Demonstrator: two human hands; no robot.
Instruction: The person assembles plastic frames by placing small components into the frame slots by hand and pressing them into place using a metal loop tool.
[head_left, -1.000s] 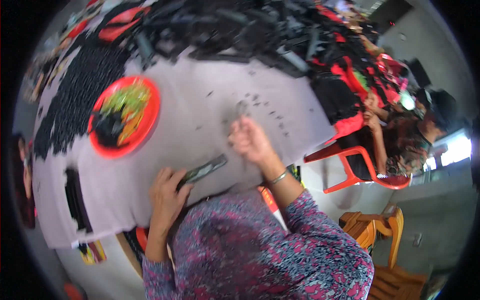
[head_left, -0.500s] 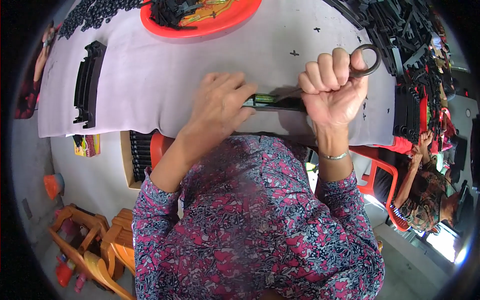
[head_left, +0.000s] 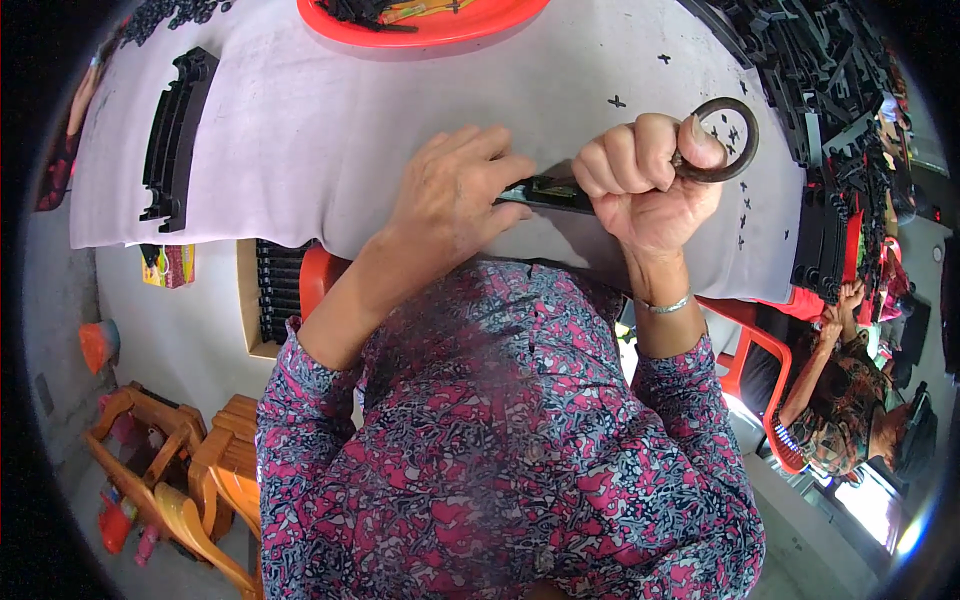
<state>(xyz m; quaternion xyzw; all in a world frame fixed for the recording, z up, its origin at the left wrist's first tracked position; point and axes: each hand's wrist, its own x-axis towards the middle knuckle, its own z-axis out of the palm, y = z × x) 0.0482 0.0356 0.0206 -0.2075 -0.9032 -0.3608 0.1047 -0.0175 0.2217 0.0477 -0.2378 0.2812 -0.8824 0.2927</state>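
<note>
My left hand (head_left: 455, 195) is over the table, its thumb and fingers closed on the left end of a small black spirit level (head_left: 558, 188) with a greenish vial set in it. My right hand (head_left: 655, 190) makes a fist, palm side toward me, around a dark metal tool with a large ring handle (head_left: 749, 140). The ring sticks out past the thumb. The fist hides most of the tool, and its tip at the level is hard to make out. The level's right end is hidden behind the right fist.
Small black crosses (head_left: 617, 102) lie scattered on the white tablecloth (head_left: 290, 150). A red plate (head_left: 425, 38) of parts stands at the far side, a stack of black strips (head_left: 180, 140) at left. Black parts (head_left: 815, 70) heap up at right, where another person (head_left: 835, 400) sits.
My right fist has moved left, closer to my left hand, and the ring has swung to face me more. The table has shifted a little in view.
</note>
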